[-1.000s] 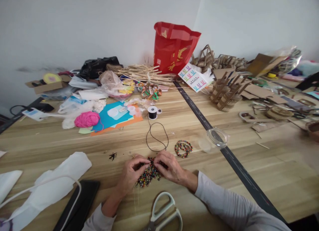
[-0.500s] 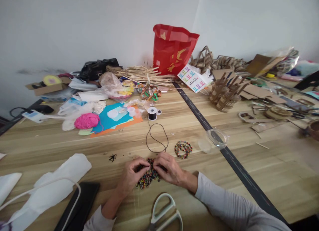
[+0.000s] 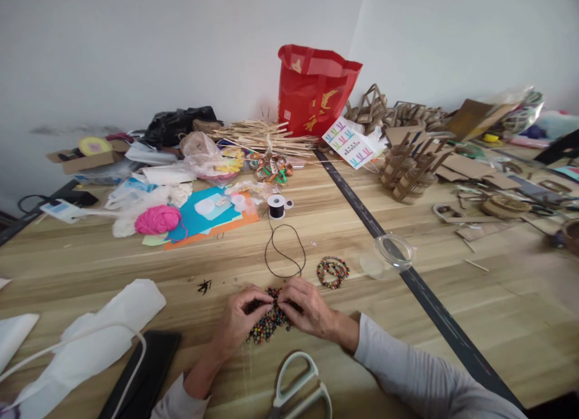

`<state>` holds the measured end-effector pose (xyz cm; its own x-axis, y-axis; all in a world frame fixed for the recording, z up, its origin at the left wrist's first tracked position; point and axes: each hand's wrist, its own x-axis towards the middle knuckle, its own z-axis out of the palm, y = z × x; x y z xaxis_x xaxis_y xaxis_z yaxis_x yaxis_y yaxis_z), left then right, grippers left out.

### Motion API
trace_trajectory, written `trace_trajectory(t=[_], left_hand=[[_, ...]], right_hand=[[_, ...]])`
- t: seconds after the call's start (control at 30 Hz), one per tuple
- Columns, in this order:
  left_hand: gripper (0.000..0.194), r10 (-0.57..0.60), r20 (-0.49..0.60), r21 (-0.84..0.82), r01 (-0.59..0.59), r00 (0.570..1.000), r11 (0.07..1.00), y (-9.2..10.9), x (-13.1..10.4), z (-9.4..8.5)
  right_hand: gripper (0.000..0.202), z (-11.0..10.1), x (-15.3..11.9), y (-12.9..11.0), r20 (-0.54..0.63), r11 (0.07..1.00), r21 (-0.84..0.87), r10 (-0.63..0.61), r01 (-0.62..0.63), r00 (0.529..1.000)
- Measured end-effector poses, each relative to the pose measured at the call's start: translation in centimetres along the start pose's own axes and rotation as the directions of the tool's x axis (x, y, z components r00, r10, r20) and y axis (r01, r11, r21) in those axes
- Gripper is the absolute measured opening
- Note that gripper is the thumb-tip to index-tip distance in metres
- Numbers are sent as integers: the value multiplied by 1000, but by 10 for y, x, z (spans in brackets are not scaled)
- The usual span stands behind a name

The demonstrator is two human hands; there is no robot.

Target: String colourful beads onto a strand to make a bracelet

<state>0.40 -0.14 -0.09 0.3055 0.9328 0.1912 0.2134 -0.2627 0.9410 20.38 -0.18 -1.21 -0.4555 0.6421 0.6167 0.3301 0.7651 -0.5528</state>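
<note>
A pile of small multicoloured beads (image 3: 266, 330) lies on the wooden table close in front of me. Over its left side is my left hand (image 3: 237, 316), thumb and forefinger pinched together. My right hand (image 3: 310, 307) meets it from the other side, also in a pinch, the fingertips almost touching. Whatever sits between the fingertips is too small to make out. Thin black cord (image 3: 304, 250) runs from a white spool (image 3: 276, 207) in a loop toward my hands, where its end is hidden. Strung bead bracelets (image 3: 333, 271) rest beyond my right hand.
Scissors with white handles (image 3: 296, 386) lie nearest me. Short black cord scraps (image 3: 204, 287) are left of the beads. A clear round roll (image 3: 394, 251) sits right. Pink yarn (image 3: 157, 219), a red bag (image 3: 316, 90) and small woven baskets (image 3: 409, 181) stand farther back.
Almost nothing differs. Both hands stay pinched together over the beads, with only a slight shift of the fingers.
</note>
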Motion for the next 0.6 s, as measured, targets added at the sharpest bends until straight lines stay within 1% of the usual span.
trace_trajectory(t=[0.37,0.6], left_hand=[[4,4,9,6,-4,1000,1000,1,0,0],[5,9,8,-13,-9,1000,1000,-1,0,1]], right_hand=[[9,0,-1,0,29,1000,-3,12,-12,1000],[10,1,-1,1,28,1000,-4,-8,8,1000]])
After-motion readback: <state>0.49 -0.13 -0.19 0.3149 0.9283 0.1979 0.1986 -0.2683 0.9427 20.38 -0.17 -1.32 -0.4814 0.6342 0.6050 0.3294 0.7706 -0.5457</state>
